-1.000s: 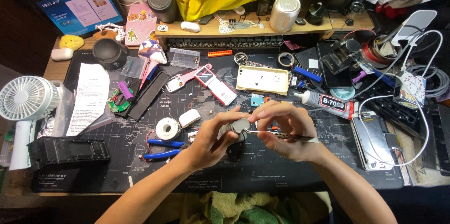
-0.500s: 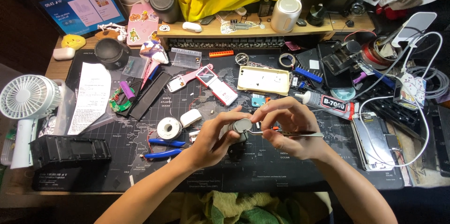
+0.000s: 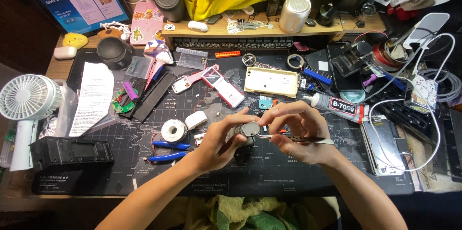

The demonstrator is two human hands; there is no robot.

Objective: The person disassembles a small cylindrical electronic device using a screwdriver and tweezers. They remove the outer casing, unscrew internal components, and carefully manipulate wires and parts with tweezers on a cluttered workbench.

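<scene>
Left hand (image 3: 219, 143) curled around a small round grey device (image 3: 249, 129), thumb and fingertips closed on its rim, held just above the dark desk mat (image 3: 269, 182) near the middle of the desk. Right hand (image 3: 298, 131) closed in a pinch on slim metal tweezers (image 3: 293, 138), tips touching the device's right edge, handle pointing toward the desk's right edge.

Around the hands — solder spool (image 3: 173, 130) and small white case (image 3: 196, 120) just to the left, blue-handled pliers (image 3: 168, 151) nearer the front edge, red-and-white phone (image 3: 222, 86) and cream phone shell (image 3: 270, 82) toward the back, glue tube (image 3: 337, 106) to the right. White fan (image 3: 24, 100) and black box (image 3: 72, 153) at the left edge; tablet (image 3: 79, 4) at the back left corner; tangled white cables (image 3: 433, 95) at the right edge. Nothing lying between the hands and the camera; device partly hidden by the fingers.

Compared with half a second ago — almost unchanged: same grips, tweezers resting at much the same angle, hands in the same spot.

Both forearms entering from the front edge, converging; wrists bent inward, right index finger arched over the device.
</scene>
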